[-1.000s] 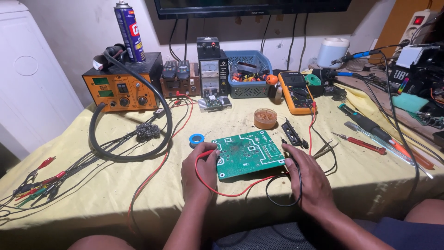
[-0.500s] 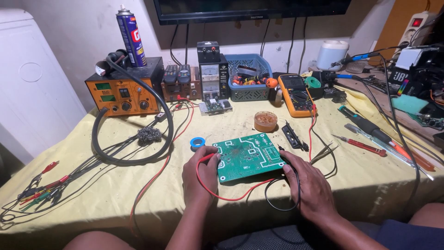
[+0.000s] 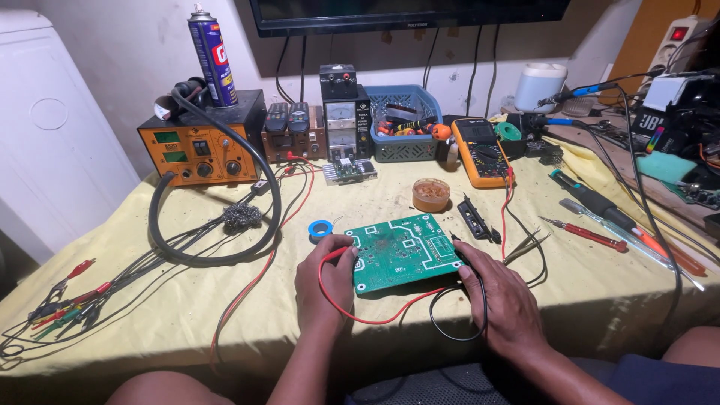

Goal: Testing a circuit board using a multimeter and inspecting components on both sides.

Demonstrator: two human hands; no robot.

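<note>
**Green Circuit Board Held at Both Edges**

Nearest the camera: two forearms coming up from the bottom edge onto the yellow cloth [image 3: 150, 330]. Left hand [image 3: 324, 281] curled shut on the left edge of the green circuit board [image 3: 403, 251], thumb on top, remaining fingers tucked underneath. Right hand [image 3: 501, 296] closed on the board's right edge, fingertips on the rim, palm flat on the cloth. Board held between both hands, tilted slightly, in front of the body at the middle of the table. Red wire [image 3: 367, 319] looping from the board's left side down below it; black wire [image 3: 457, 330] curling in a loop beside the right hand.

Just beyond the left hand, a small blue roll [image 3: 321, 228]. Beyond the board, a round amber tin [image 3: 431, 194] and black tweezers [image 3: 474, 217]. To the right, a red screwdriver [image 3: 589, 235] and a soldering iron [image 3: 592, 199]. To the left, a bundle of clip leads [image 3: 56, 304] and a thick black hose [image 3: 217, 225] coiled around a wad of metal wool [image 3: 241, 216].

Farthest back, against the wall: orange rework station [image 3: 199, 150] with a blue spray can [image 3: 212, 56] on top, analog meter unit [image 3: 341, 112], blue basket [image 3: 405, 124], yellow multimeter [image 3: 480, 150], white jar [image 3: 540, 85].
</note>
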